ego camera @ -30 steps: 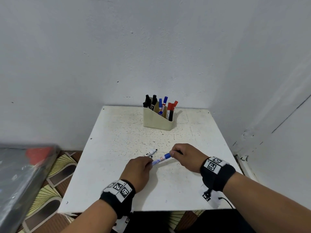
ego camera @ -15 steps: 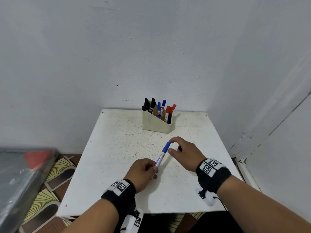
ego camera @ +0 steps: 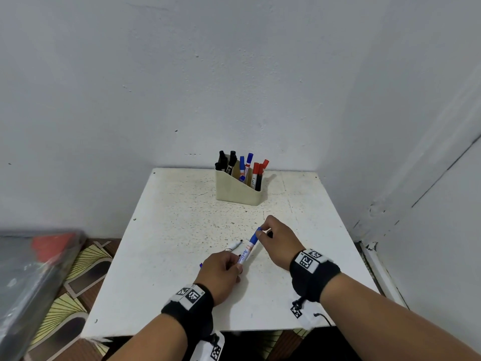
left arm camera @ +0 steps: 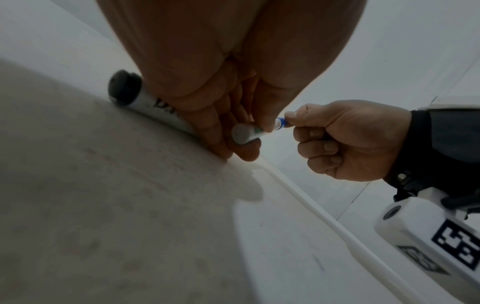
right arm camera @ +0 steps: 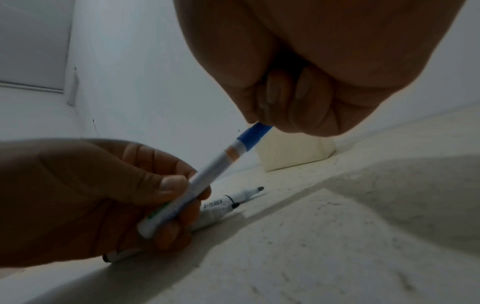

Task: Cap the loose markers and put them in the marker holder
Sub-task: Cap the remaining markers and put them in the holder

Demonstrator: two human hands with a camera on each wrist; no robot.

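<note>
Since half a second ago the right hand (ego camera: 279, 241) has closed back onto the top of the blue marker (ego camera: 248, 247), where before its fingers stood a little off the cap; the marker has kept its upward slant, and an uncapped black marker (ego camera: 233, 246) now shows again just beyond the left hand (ego camera: 221, 269).

The white table (ego camera: 169, 230) carries everything, and the marker holder (ego camera: 236, 190) sits well beyond both grips, already stocked with capped black, blue and red markers.

The left hand curls round the lower barrel, its knuckles down on the table, probably as a brace against a push from above. The right hand's fingertips (right arm camera: 262, 117) pinch the blue cap (right arm camera: 253, 134) at the end farthest from that grip, which suits pressing it home. Whether the cap is fully seated cannot be told.

Under the left grip lies a black-ended marker (left arm camera: 145, 100), partly covered by the fingers; whether it is the uncapped one seen past the hand is uncertain. A dark object (ego camera: 270, 233) shows inside the right hand, possibly a black cap, but it is too small to tell. A tiny blue fleck (ego camera: 200, 265) peeps out on the outer side of the left hand, unidentifiable.
</note>
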